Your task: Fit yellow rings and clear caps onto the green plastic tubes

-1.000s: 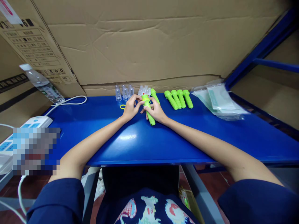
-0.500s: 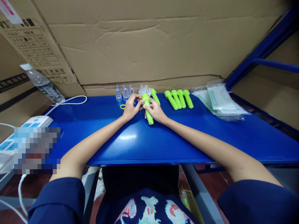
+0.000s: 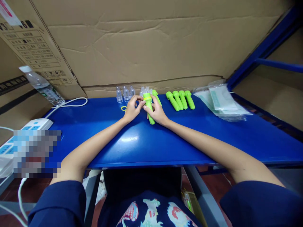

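A lime-green flashlight [image 3: 150, 117] is held between my hands over the middle of the table, its wide head pointing away from me. My right hand [image 3: 159, 112] is closed round its body, the thumb lying across the front. At the left side of the head my left hand [image 3: 133, 108] is pinched, fingertips touching it. A yellow band [image 3: 147, 98] sits round the head; where the left fingertips grip is partly hidden. Left of my left hand a loose yellow ring [image 3: 124, 108] lies flat on the table. Another green flashlight [image 3: 156, 96] lies just behind my right hand.
Several green flashlights [image 3: 182, 100] lie in a row to the right, near plastic bags [image 3: 222, 99]. Clear plastic caps [image 3: 126, 94] stand along the cardboard wall [image 3: 151, 47]. A water bottle [image 3: 44, 86] and a power strip [image 3: 35, 126] are at the left of the blue table [image 3: 132, 148].
The flashlight's near end has tilted slightly up and away from me, and its yellow band shows more plainly. Both hands keep their grip with small finger movements.
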`<state>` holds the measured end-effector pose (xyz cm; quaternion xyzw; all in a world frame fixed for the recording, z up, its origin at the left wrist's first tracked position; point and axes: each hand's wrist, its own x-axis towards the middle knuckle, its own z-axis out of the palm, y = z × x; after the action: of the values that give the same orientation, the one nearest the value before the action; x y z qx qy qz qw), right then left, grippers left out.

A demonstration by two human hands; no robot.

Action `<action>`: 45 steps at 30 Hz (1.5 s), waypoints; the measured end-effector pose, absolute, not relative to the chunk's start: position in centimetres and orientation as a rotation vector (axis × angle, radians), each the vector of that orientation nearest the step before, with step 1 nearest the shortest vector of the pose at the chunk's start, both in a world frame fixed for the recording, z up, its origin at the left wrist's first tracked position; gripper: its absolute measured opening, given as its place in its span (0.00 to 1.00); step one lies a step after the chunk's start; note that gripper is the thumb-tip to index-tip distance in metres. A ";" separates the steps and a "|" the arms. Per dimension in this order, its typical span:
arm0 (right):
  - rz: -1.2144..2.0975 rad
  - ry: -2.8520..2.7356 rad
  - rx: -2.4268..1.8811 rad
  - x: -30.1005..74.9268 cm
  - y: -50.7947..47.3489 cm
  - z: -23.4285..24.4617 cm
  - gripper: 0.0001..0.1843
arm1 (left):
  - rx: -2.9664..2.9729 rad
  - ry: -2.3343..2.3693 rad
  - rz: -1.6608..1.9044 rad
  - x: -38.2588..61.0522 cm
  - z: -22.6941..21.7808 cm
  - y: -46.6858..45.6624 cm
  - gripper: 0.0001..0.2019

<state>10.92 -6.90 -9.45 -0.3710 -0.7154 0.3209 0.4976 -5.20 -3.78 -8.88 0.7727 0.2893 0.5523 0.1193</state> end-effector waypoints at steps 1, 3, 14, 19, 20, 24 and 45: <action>0.764 -1.731 -0.884 10.9 -7.0 -9.4 0.43 | 2.277 0.830 1.607 -5.2 -8.8 -3.9 0.16; 0.724 -1.729 -0.874 10.7 -7.3 -9.2 0.42 | 2.314 0.796 1.598 -5.2 -8.7 -4.1 0.17; 0.621 -1.860 -0.858 10.6 -8.0 -8.9 0.34 | 2.391 0.692 1.569 -5.4 -8.5 -4.6 0.23; 0.661 -1.846 -0.831 10.6 -8.0 -8.9 0.35 | 2.400 0.696 1.565 -5.4 -8.7 -4.4 0.25; 0.663 -1.842 -0.824 10.6 -8.0 -8.9 0.35 | 2.400 0.697 1.560 -5.4 -8.7 -4.3 0.25; 0.656 -1.834 -0.807 10.5 -7.9 -9.0 0.35 | 2.377 0.670 1.546 -5.5 -8.9 -4.2 0.25; 0.733 -1.768 -0.852 10.7 -7.8 -8.8 0.29 | 2.348 0.757 1.583 -5.3 -8.2 -4.7 0.22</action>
<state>10.65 -7.83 -8.78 -0.3524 -0.7310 0.3030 0.4996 -5.32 -4.69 -8.25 0.7965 0.2569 0.5372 0.1050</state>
